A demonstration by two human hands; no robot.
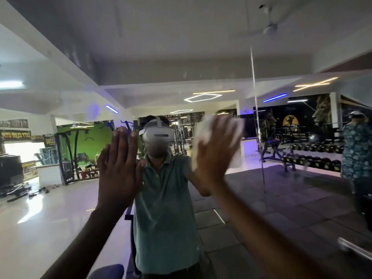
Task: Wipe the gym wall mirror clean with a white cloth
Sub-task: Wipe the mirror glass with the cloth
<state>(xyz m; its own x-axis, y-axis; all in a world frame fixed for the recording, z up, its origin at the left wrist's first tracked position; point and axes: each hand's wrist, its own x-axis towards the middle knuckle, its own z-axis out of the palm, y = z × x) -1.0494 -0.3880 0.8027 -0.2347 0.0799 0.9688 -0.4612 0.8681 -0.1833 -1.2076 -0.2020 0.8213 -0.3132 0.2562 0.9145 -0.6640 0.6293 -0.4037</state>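
Note:
The wall mirror [60, 198] fills the whole view and reflects the gym and me in a green shirt. My left hand [118, 170] lies flat on the glass with straight fingers, left of centre. My right hand [213, 154] presses a white cloth [236, 156] flat against the mirror, right of centre; it is blurred. The cloth sticks out above and to the right of the fingers. A vertical seam [256, 117] between mirror panels runs just right of the cloth.
The reflection shows a cable machine [68, 156] at the left and a dumbbell rack [314, 160] with a bench at the right. A second person in a patterned shirt [356, 154] stands at the far right. A padded blue edge [106, 271] sits near the bottom.

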